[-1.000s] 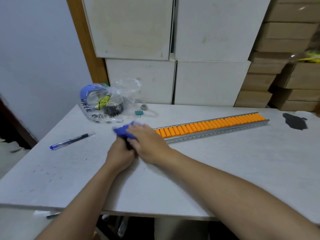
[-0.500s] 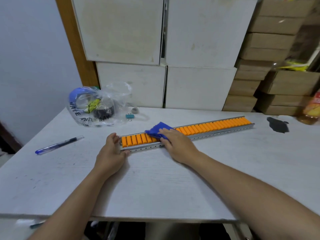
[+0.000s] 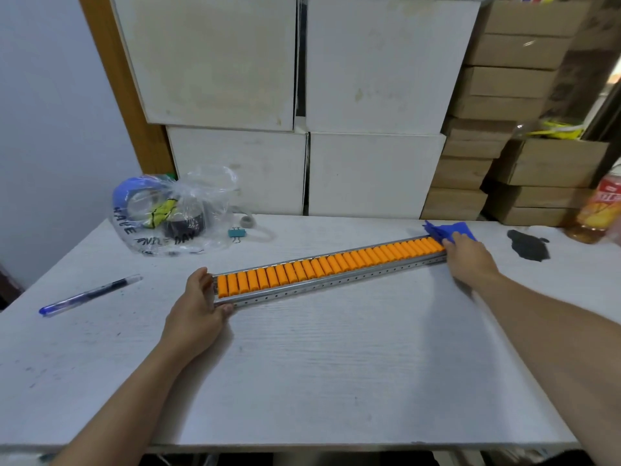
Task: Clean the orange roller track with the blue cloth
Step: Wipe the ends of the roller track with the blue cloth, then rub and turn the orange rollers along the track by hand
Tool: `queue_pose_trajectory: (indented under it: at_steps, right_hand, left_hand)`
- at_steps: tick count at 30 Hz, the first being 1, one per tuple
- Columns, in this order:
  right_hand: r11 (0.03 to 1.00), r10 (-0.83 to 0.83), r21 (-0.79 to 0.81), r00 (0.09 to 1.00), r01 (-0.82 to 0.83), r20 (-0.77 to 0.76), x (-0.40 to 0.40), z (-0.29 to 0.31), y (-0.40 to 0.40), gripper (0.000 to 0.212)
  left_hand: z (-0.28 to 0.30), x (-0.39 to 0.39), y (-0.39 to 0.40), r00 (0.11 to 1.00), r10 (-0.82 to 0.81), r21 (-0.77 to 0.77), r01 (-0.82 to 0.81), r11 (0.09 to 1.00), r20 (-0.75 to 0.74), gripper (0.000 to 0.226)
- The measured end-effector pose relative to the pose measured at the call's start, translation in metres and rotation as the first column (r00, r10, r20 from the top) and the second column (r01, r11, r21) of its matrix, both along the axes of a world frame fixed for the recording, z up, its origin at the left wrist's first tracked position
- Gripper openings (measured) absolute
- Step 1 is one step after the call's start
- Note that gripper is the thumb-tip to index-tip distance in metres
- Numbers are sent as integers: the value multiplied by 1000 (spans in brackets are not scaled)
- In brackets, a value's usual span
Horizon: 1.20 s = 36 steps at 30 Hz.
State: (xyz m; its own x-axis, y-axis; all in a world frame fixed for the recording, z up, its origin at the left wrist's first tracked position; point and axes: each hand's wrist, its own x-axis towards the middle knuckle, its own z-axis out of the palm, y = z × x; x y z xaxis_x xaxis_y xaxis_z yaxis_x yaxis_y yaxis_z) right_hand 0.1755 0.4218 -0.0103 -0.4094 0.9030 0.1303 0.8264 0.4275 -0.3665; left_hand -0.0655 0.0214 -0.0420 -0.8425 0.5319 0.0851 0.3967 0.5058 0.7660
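The orange roller track (image 3: 329, 265), a long metal rail with several orange rollers, lies diagonally across the white table (image 3: 336, 364). My left hand (image 3: 198, 306) grips its near left end, thumb and fingers around the rail. At the far right end, my right hand (image 3: 470, 257) presses the crumpled blue cloth (image 3: 450, 231) onto the last rollers. Most of the cloth is hidden under my fingers.
A clear plastic bag (image 3: 174, 213) with tape rolls sits at the back left, a teal binder clip (image 3: 237, 233) beside it. A blue pen (image 3: 89, 295) lies at left. A black stain (image 3: 529, 247) and a drink bottle (image 3: 601, 210) are at right. White and brown boxes (image 3: 369, 95) line the back.
My right hand has swept the blue cloth along the track from its left end to its far right end. My left hand has stayed holding the left end.
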Motion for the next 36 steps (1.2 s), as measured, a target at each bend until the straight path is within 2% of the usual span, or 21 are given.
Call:
queue_pose_trajectory:
  at_steps: [4,8,10,12,13,15,17,18,21,23,26,28,30,32,34,36]
  right_hand:
    - [988,-152,-7,988,152,25,6,-1,28,33]
    - [959,-280,22,954,284,-109,-3,11,12,30]
    - [966,-168,172,973,194,-156,-15,20,-13,27]
    - [962,36,271,976,24,-216,-24,28,-44,23]
    - [961,143,265,959,-76,-244,-27,30,-62,21]
    - [946,322,142,879,-290,-351,-29,30,-102,25]
    - [864,446,-7,771,-504,-455,-20,30,-146,33]
    - [794,527,-48,725,-606,-443,-9,30,-168,34]
    - [598,786,9,585,-801,-202,22,20,-217,31]
    - [503,861,-51,505,-863,-52,36,12,-234,37]
    - [467,881,-159,442,-870,170,44,1,-241,68]
    - [475,879,-141,460,-869,129,42,7,-243,83]
    - [526,847,-60,529,-848,-50,27,16,-249,77]
    - [580,804,-6,573,-815,-161,0,24,-257,52]
    - [554,823,-4,548,-832,-151,-35,29,-268,36]
    - [493,861,-8,490,-870,-136,-75,31,-284,34]
  left_hand:
    - [-3,-2,1,1000,8,7,-8,1000,5,83]
    - [-3,-4,1,1000,4,4,-4,1000,-8,82]
    - [-3,-5,1,1000,1,5,-1,1000,-11,82]
    - [-2,-4,1,1000,1,12,-1,1000,-13,82]
    - [-2,-3,0,1000,2,16,-2,1000,-11,82]
    - [-1,-3,0,1000,0,18,0,1000,-12,82]
    - [1,-2,0,1000,-4,15,4,1000,-17,82]
    - [2,-1,0,1000,-5,19,5,1000,-14,81]
    - [2,1,-1,1000,-5,38,5,999,6,82]
    - [4,3,-1,1000,-7,45,6,999,17,83]
    - [5,4,-2,1000,-8,41,7,999,23,82]
    - [6,5,-2,1000,-11,32,10,999,20,82]
    - [5,4,-2,1000,-4,31,3,1000,29,84]
    - [5,5,-3,999,9,45,-11,999,50,88]
    - [7,6,-2,997,18,65,-23,998,69,96]
    - [8,7,-3,997,20,82,-27,996,78,103]
